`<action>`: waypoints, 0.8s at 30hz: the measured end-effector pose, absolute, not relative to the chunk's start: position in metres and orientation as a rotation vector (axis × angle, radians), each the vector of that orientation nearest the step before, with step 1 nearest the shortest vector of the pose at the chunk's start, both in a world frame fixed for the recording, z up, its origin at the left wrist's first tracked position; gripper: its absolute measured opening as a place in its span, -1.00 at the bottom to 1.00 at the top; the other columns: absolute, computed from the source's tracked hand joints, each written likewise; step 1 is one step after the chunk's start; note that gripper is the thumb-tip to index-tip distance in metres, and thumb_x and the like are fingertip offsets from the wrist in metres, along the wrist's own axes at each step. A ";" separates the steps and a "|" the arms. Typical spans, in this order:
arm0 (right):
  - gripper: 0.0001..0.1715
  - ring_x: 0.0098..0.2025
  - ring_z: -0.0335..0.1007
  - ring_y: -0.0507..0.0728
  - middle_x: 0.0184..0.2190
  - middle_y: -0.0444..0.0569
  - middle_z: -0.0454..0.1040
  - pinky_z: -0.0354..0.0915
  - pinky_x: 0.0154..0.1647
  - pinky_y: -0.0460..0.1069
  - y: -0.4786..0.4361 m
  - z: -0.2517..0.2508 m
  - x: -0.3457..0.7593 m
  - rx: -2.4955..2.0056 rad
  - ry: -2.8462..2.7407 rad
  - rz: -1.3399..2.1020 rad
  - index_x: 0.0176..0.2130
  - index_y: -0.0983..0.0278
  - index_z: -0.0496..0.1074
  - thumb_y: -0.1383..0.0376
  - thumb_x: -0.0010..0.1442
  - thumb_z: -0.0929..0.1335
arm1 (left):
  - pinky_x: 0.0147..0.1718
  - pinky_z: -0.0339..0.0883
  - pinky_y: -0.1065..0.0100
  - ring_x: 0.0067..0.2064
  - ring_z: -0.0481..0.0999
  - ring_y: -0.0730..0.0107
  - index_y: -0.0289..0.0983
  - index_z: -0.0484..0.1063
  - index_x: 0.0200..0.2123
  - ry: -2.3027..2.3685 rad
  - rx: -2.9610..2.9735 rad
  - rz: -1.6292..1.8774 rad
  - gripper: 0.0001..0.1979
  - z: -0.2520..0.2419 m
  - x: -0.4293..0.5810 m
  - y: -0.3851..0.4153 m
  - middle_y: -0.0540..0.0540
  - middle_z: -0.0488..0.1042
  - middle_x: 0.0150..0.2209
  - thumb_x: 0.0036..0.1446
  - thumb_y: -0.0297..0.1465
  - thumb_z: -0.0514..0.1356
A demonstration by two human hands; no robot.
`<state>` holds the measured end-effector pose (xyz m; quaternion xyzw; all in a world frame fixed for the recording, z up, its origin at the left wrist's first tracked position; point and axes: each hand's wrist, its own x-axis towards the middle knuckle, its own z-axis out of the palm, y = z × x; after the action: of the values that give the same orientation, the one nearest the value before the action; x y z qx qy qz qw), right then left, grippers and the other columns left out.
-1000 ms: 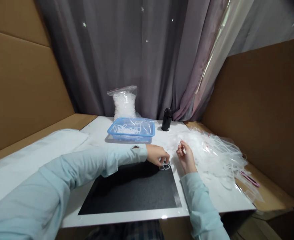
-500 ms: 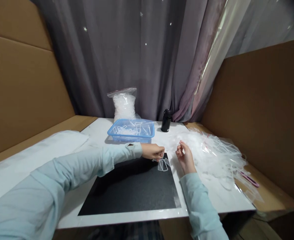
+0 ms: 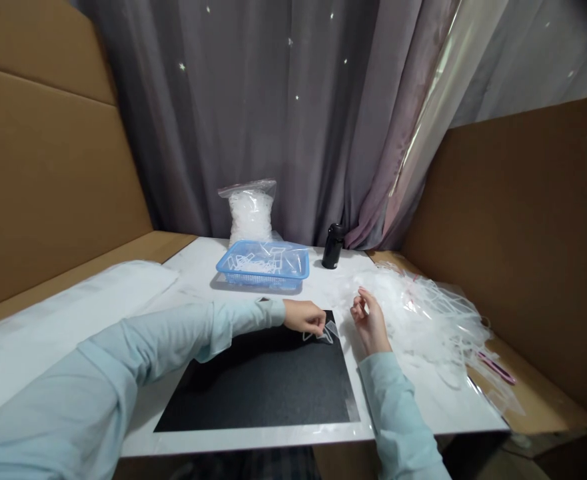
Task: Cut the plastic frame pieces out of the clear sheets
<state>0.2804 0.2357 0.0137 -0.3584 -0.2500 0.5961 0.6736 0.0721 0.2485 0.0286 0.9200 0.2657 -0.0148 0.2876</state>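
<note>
My left hand is closed, its fingers pinching some small clear plastic pieces with white outlines. They hang at the far right corner of a black mat; whether they touch it I cannot tell. To the right, beside the mat, my right hand is raised with its fingers curled in. Anything between those fingers is too small or hidden to make out. Close to this hand lies a heap of clear and white plastic pieces.
Behind the mat stands a blue basket with white outlined pieces in it. A zip bag full of white bits and a black bottle are farther back. A pink-handled tool lies at right. Cardboard walls flank the table.
The plastic pieces under my left hand have turned and bunched closer to its fingers. My right hand has hardly moved. The whole view has shifted slightly.
</note>
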 end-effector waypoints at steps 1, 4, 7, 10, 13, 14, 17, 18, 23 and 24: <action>-0.84 -0.56 0.24 -0.10 -0.42 -0.20 0.36 0.24 -0.61 -0.20 0.236 0.014 0.281 -0.806 -0.566 1.339 -0.16 0.36 0.40 0.27 0.38 0.35 | -0.16 0.47 0.24 -0.16 0.50 0.36 -0.24 0.44 -0.07 0.720 2.450 0.014 -0.77 0.030 0.069 0.249 -0.13 0.48 -0.08 0.32 -0.24 0.16; -0.84 -0.55 0.26 -0.09 -0.41 -0.19 0.37 0.25 -0.60 -0.20 0.236 0.014 0.281 -0.802 -0.567 1.333 -0.15 0.36 0.40 0.27 0.37 0.35 | -0.13 0.47 0.21 -0.13 0.50 0.34 -0.24 0.43 -0.03 0.749 2.403 0.131 -0.75 0.035 0.060 0.248 -0.15 0.46 -0.03 0.34 -0.24 0.13; -0.84 -0.55 0.25 -0.09 -0.41 -0.18 0.37 0.24 -0.60 -0.20 0.236 0.015 0.280 -0.803 -0.555 1.338 -0.15 0.36 0.40 0.27 0.38 0.35 | -0.16 0.48 0.21 -0.15 0.51 0.34 -0.27 0.41 -0.01 0.775 2.327 0.171 -0.72 0.039 0.054 0.246 -0.14 0.47 -0.06 0.33 -0.24 0.15; -0.84 -0.55 0.26 -0.09 -0.40 -0.18 0.37 0.24 -0.61 -0.20 0.236 0.015 0.280 -0.804 -0.545 1.344 -0.15 0.36 0.40 0.27 0.37 0.35 | -0.21 0.49 0.21 -0.18 0.52 0.33 -0.32 0.38 0.02 0.792 2.257 0.189 -0.68 0.042 0.052 0.243 -0.13 0.47 -0.10 0.31 -0.24 0.17; -0.84 -0.56 0.25 -0.10 -0.41 -0.19 0.37 0.24 -0.61 -0.20 0.235 0.016 0.280 -0.806 -0.538 1.345 -0.15 0.36 0.40 0.27 0.38 0.35 | -0.23 0.50 0.23 -0.20 0.52 0.34 -0.31 0.38 0.03 0.807 2.230 0.204 -0.68 0.046 0.052 0.239 -0.12 0.47 -0.10 0.31 -0.24 0.18; -0.84 -0.56 0.25 -0.10 -0.42 -0.19 0.37 0.24 -0.61 -0.20 0.235 0.016 0.281 -0.806 -0.536 1.345 -0.16 0.36 0.40 0.27 0.38 0.35 | -0.22 0.50 0.22 -0.19 0.52 0.34 -0.31 0.38 0.03 0.814 2.231 0.212 -0.68 0.047 0.052 0.239 -0.12 0.47 -0.10 0.30 -0.25 0.18; -0.84 -0.56 0.25 -0.10 -0.42 -0.19 0.37 0.24 -0.61 -0.20 0.234 0.016 0.281 -0.807 -0.537 1.349 -0.17 0.36 0.40 0.27 0.38 0.35 | -0.22 0.49 0.22 -0.20 0.52 0.34 -0.32 0.41 -0.02 0.838 2.246 0.219 -0.71 0.051 0.051 0.238 -0.11 0.48 -0.12 0.29 -0.26 0.20; -0.84 -0.56 0.25 -0.10 -0.42 -0.19 0.36 0.24 -0.61 -0.20 0.234 0.017 0.281 -0.807 -0.538 1.350 -0.17 0.36 0.40 0.27 0.38 0.35 | -0.22 0.49 0.23 -0.21 0.52 0.35 -0.33 0.42 -0.05 0.845 2.248 0.213 -0.72 0.052 0.050 0.238 -0.10 0.49 -0.14 0.29 -0.26 0.20; -0.85 -0.56 0.24 -0.10 -0.42 -0.19 0.36 0.23 -0.61 -0.21 0.234 0.018 0.281 -0.811 -0.536 1.353 -0.16 0.36 0.40 0.28 0.37 0.35 | -0.31 0.49 0.30 -0.29 0.52 0.39 -0.34 0.43 -0.08 0.900 2.221 0.215 -0.72 0.057 0.049 0.239 -0.07 0.49 -0.21 0.30 -0.24 0.19; -0.85 -0.56 0.25 -0.10 -0.42 -0.19 0.36 0.23 -0.61 -0.21 0.234 0.018 0.281 -0.811 -0.535 1.353 -0.16 0.36 0.40 0.28 0.37 0.35 | -0.32 0.48 0.31 -0.30 0.51 0.40 -0.34 0.43 -0.08 0.911 2.213 0.225 -0.72 0.059 0.050 0.239 -0.06 0.49 -0.23 0.30 -0.24 0.19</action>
<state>0.2805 0.2338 0.0176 -0.3603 -0.2376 0.6011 0.6727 0.0495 0.2391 0.0590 0.8586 0.3537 0.0875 0.3607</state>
